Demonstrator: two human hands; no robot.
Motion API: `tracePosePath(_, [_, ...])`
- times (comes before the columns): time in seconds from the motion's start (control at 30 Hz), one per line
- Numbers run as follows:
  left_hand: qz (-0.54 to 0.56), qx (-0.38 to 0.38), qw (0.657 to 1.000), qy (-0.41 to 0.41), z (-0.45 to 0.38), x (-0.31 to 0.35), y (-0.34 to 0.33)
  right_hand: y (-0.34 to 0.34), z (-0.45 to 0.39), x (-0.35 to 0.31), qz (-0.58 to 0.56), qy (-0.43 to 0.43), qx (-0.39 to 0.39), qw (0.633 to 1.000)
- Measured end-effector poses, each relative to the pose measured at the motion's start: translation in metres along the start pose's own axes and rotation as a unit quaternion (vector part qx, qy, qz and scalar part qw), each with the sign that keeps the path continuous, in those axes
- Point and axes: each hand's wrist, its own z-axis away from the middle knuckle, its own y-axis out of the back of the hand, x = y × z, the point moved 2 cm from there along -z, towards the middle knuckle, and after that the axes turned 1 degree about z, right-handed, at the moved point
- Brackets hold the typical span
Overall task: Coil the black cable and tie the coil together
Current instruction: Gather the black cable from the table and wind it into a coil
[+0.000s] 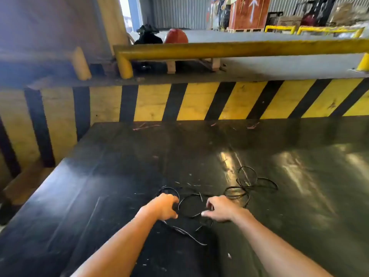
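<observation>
A thin black cable (247, 185) lies in loose loops on the dark table (119, 176), spreading to the right of my hands. One loop (184, 200) lies between my two hands. My left hand (164, 205) is closed around the cable where that loop begins, and another arc curves out behind it. My right hand (220, 208) hovers at the loop's right side with fingers spread and nothing in them. A loose cable end (187, 233) trails toward me below my left hand.
Small bits of wire and debris (191, 184) dot the tabletop. Behind the table runs a yellow-and-black striped barrier (199, 100) with a yellow rail (239, 48) above it. The table's left edge drops off toward the floor.
</observation>
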Motion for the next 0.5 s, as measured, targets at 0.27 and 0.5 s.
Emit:
tracePosePath(0.27, [-0.106, 0.040, 0.992, 0.054, 0.015, -0.019, -0.075, -0.061, -0.009, 0.000, 0.046, -0.060, -0.044, 0.996])
tracePosePath(0.5, [-0.015, 0.154, 0.986, 0.063, 0.032, -0.030, -0.039, -0.012, 0.006, 0.000, -0.153, -0.030, 0.061, 0.986])
